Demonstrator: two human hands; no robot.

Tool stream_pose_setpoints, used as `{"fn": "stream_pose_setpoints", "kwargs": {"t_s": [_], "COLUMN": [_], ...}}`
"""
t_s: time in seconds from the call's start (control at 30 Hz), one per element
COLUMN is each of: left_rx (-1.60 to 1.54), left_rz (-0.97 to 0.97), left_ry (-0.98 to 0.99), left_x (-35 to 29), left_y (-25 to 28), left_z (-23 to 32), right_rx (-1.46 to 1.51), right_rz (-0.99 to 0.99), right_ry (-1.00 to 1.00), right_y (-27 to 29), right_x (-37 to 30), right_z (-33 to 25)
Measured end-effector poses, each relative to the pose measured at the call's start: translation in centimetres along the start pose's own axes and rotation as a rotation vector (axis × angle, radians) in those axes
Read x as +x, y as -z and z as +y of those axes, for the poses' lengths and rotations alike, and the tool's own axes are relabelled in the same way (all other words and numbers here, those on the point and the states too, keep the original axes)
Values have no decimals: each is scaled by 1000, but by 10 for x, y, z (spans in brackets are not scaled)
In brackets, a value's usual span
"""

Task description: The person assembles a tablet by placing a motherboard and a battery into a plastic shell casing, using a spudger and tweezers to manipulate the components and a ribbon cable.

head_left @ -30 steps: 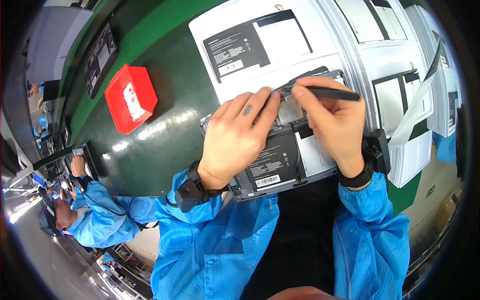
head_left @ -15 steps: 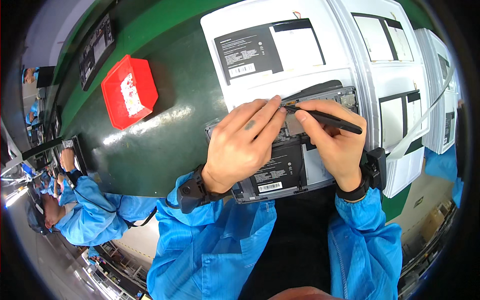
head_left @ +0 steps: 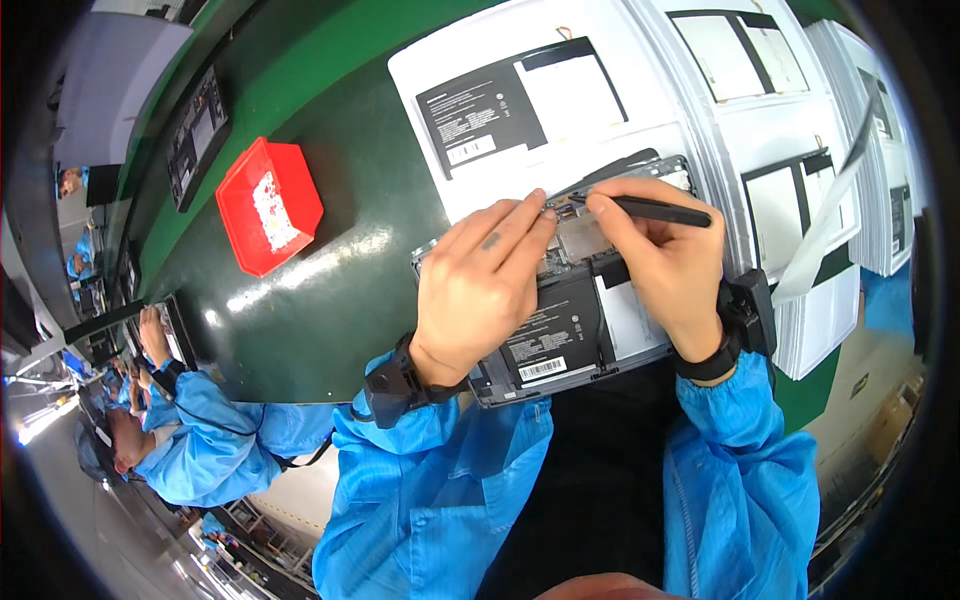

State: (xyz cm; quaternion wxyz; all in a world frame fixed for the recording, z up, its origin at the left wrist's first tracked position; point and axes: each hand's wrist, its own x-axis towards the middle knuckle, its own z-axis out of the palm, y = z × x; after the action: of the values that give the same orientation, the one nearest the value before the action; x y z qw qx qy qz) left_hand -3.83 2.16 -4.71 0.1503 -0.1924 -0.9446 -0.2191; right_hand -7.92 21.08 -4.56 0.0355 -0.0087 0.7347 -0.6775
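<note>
An opened tablet-like device [head_left: 583, 240] lies in front of me, its circuit board and a black battery [head_left: 550, 335] with a white label exposed. Black tweezers [head_left: 665, 210] are pinched between the thumb and fingers of my right hand [head_left: 670, 280]. Their tip reaches the board near the device's far edge. My left hand [head_left: 470, 295] lies over the device's left part, fingers stretched out, fingertips close to the tweezer tip. Whatever sits under those fingertips is hidden. Both wrists wear black bands with small modules.
Beyond the device, a white foam tray [head_left: 405, 80] holds a flat black-and-white battery [head_left: 480, 115]. More stacked trays [head_left: 790, 130] stand at the right. A red bin [head_left: 303, 180] with small white pieces sits on the green table [head_left: 370, 160]. At the left a co-worker [head_left: 215, 440] handles another device.
The view has shifted slightly. My right hand and the tweezers have turned a little, so the tweezers lie flatter. My left hand stays on the device.
</note>
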Motion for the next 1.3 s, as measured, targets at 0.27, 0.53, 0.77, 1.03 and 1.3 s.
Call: {"fn": "stream_pose_setpoints", "kwargs": {"t_s": [0.27, 0.53, 0.77, 1.03, 1.3], "left_rx": [-625, -1120, -1197, -1343, -293], "left_rz": [375, -40, 343, 445, 484], "left_ry": [962, 1012, 951, 880, 969], "left_x": [-70, -108, -48, 126, 164], "left_y": [48, 43, 79, 86, 52], "left_z": [-33, 2, -23, -200, -338], "right_rx": [311, 509, 254, -169, -477], "right_rz": [-81, -61, 75, 355, 400], "right_ry": [-29, -58, 176, 296, 605], "right_y": [13, 26, 105, 158, 143], "right_x": [-6, -2, -7, -4, 1], "right_z": [-8, -17, -26, 29, 30]}}
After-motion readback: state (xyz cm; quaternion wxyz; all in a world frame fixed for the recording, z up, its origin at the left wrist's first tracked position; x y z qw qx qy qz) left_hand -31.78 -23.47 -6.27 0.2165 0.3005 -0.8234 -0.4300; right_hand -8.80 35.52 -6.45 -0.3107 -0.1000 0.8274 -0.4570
